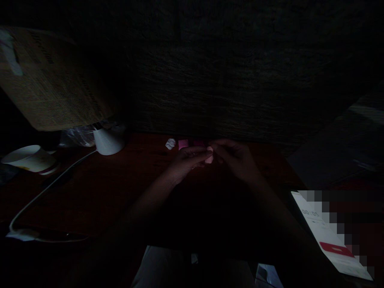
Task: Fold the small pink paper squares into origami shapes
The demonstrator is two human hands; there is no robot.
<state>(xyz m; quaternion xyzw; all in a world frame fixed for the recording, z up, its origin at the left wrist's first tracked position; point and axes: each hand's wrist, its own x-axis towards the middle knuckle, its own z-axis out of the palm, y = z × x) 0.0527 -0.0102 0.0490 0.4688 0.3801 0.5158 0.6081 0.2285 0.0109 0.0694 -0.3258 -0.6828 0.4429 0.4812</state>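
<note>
In the dim light, a small pale pink piece [209, 155], which looks like folded paper, is held up between my two hands over the table. My left hand [186, 162] is closed, gripping the piece between thumb and fingers from the left. From the right, my right hand [237, 158] pinches at its upper edge, though darkness hides the exact contact. Just beyond my left hand lies a brighter pink square [183, 144], with a dark magenta piece [198, 143] beside it. Left of these sits a crumpled white scrap [171, 144].
A lamp with a white base [108, 142] and a brown shade [57, 80] stands on the left, its white cable [51, 184] trailing forward. A paper cup [28, 159] is at far left. A lit phone screen [324, 232] shows at lower right. A dark wall rises behind the table [135, 160].
</note>
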